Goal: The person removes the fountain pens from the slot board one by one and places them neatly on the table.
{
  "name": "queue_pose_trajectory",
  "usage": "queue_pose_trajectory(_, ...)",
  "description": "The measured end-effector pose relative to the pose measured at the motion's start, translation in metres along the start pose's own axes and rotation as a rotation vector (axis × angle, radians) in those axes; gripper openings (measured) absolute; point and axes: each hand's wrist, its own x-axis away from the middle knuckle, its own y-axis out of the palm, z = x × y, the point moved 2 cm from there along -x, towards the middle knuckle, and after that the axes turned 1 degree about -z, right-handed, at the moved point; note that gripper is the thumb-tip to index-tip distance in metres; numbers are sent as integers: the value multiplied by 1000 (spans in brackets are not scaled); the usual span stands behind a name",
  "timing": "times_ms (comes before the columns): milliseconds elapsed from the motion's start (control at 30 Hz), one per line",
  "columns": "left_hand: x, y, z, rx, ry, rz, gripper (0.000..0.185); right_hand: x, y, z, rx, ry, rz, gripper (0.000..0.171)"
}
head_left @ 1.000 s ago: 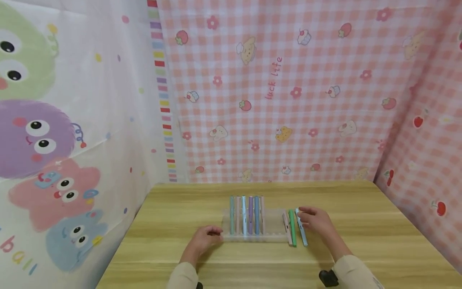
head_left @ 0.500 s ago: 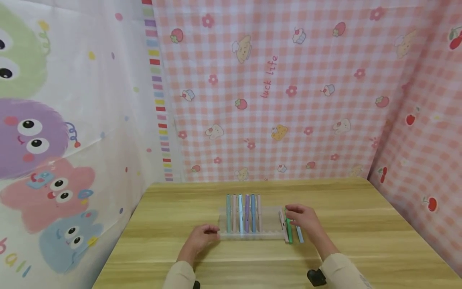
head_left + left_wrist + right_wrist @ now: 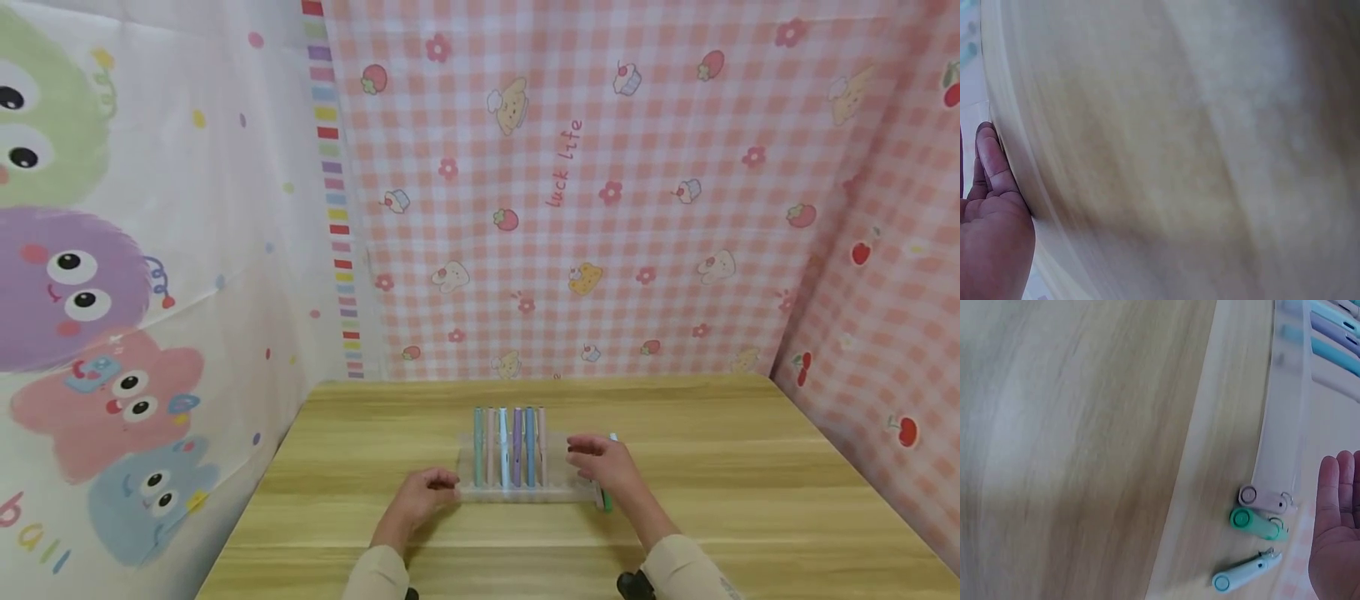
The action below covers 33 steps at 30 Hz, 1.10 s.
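Observation:
A frosted clear plastic pen rack (image 3: 558, 495) lies on the table with several pastel pens side by side in its left and middle part, a purple pen (image 3: 517, 450) among them. My left hand (image 3: 418, 498) is at the rack's left end, fingertips right at its edge and holding nothing. Over the rack's right part hovers my right hand (image 3: 613, 468), its fingers extended and no pen in them. Beyond the rack's right end lie a pale pink pen (image 3: 1265, 499), a green pen (image 3: 1260, 525) and a light blue pen (image 3: 1246, 575), mostly hidden behind the hand in the head view.
The wooden table (image 3: 360, 417) reaches back to a pink checked cloth (image 3: 660, 233). A white cloth with cartoon figures (image 3: 172, 275) hangs at the left, and another pink cloth (image 3: 885, 333) at the right.
My right hand has moved left from over the light blue pen, past the green one, to over the rack's right part. My left hand stays at the rack's left end.

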Motion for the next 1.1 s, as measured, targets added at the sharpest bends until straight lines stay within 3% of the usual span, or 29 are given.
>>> queue_pose_trajectory(367, -1, -1, -1, -2, 8, -10, 21, -6, 22, 5, 17, -25, 19, 30)
queue_pose_trajectory(700, 0, -1, 1, -6, 29, -5, 19, -8, 27, 5, 165, -68, 27, 30)
queue_pose_trajectory(800, -1, -2, 0, -5, 27, -7, 18, -9, 30, 5, 156, -75, 17, 30)
queue_pose_trajectory(1000, -2, -1, -2, -10, 33, -9, 19, -11, 35, 6, 30, -84, 28, 31)
queue_pose_trajectory(1100, -1, -2, -3, -14, 41, -11, 19, -13, 38, 7, 36, -78, 40, 30)
